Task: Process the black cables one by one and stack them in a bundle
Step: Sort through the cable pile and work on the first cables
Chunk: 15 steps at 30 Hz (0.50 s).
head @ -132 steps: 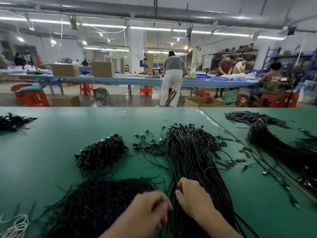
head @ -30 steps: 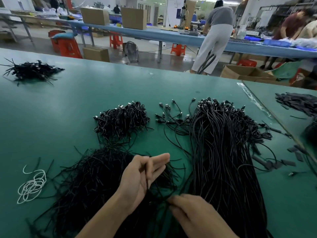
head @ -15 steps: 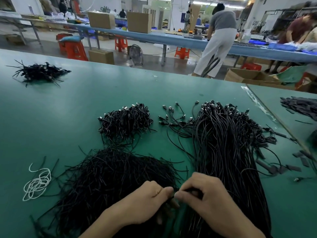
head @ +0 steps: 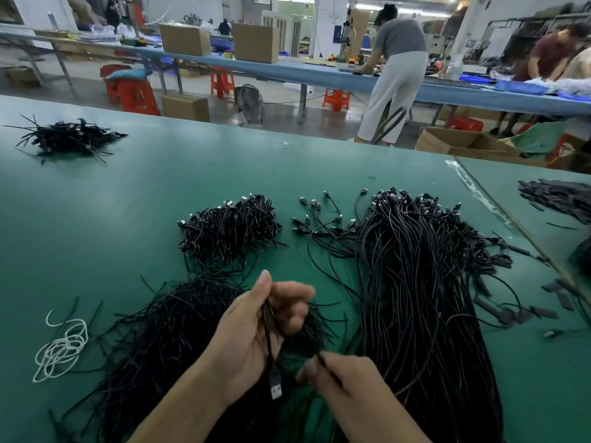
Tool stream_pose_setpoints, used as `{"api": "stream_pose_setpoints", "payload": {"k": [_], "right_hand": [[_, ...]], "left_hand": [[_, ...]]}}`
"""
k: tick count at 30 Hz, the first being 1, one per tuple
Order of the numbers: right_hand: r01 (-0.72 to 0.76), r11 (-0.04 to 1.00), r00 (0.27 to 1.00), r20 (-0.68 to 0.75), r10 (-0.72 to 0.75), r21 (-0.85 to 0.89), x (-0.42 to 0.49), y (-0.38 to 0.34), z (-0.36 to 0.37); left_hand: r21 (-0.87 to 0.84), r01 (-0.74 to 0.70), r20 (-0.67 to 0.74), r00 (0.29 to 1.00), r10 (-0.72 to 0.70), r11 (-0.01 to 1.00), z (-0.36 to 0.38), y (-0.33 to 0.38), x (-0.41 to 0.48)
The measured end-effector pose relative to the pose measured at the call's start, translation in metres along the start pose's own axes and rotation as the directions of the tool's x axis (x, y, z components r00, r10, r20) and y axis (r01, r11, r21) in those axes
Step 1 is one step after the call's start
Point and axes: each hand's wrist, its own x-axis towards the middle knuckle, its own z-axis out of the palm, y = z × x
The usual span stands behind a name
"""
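Seemingly midway: my left hand [head: 249, 334] curls round one cable [head: 269, 346], its plug [head: 276, 387] dangling; my right hand [head: 351, 388] pinches its other end. The long heap [head: 425, 298] and the loose heap [head: 160, 340] flank them, so plenty looks left.

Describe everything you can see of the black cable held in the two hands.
The black cable is thin, with a smooth, rubbery-looking sheath. It runs down across the palm of the left hand, which grips it, and ends in a black USB plug with a metal tip, hanging below the hand. The right hand pinches what looks like another stretch of it.
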Motion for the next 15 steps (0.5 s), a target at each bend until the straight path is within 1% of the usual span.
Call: {"api": "stream_pose_setpoints", "payload": {"k": [1, 2, 3, 4, 5, 8, 10, 11, 12, 13, 15], "right_hand": [[-0.006, 0.997, 0.999, 0.046, 0.010, -0.077, -0.005, -0.001, -0.002], [0.006, 0.989, 0.997, 0.082, 0.007, -0.148, -0.009, -0.003, -0.004], [0.028, 0.980, 0.994, 0.112, -0.006, -0.196, -0.013, -0.006, -0.008], [0.051, 0.976, 0.991, 0.130, -0.024, -0.210, -0.015, -0.008, -0.012], [0.074, 0.975, 0.989, 0.139, -0.045, -0.209, -0.016, -0.011, -0.017], [0.178, 0.947, 0.972, 0.196, -0.128, -0.266, -0.016, -0.020, -0.026], [0.257, 0.935, 0.957, 0.196, -0.212, -0.245, -0.014, -0.030, -0.027], [0.280, 0.935, 0.956, 0.155, -0.250, -0.219, -0.013, -0.034, -0.028], [0.292, 0.937, 0.956, 0.083, -0.282, -0.192, -0.011, -0.035, -0.030], [0.299, 0.937, 0.952, -0.016, -0.307, -0.180, -0.010, -0.035, -0.034], [0.291, 0.945, 0.921, -0.226, -0.319, -0.147, -0.005, -0.031, -0.043]], "left_hand": [[0.072, -0.074, -0.020, 0.997, 0.075, 0.995, -0.003, -0.002, 0.004], [0.198, -0.137, -0.027, 0.989, 0.145, 0.971, -0.006, -0.003, 0.007], [0.357, -0.189, -0.024, 0.977, 0.211, 0.915, -0.010, -0.005, 0.010], [0.502, -0.225, 0.000, 0.966, 0.260, 0.835, -0.013, -0.007, 0.010], [0.605, -0.237, 0.039, 0.962, 0.270, 0.760, -0.016, -0.010, 0.010], [0.741, -0.226, 0.145, 0.973, 0.178, 0.632, -0.014, -0.017, 0.006], [0.797, -0.171, 0.151, 0.985, 0.083, 0.579, -0.009, -0.020, 0.002], [0.817, -0.136, 0.152, 0.988, 0.019, 0.561, -0.006, -0.021, 0.000], [0.816, -0.104, 0.159, 0.986, -0.049, 0.569, -0.003, -0.020, -0.003], [0.798, -0.062, 0.160, 0.981, -0.112, 0.599, 0.001, -0.017, -0.007], [0.705, 0.084, 0.124, 0.963, -0.239, 0.704, 0.006, -0.010, -0.015]]}}
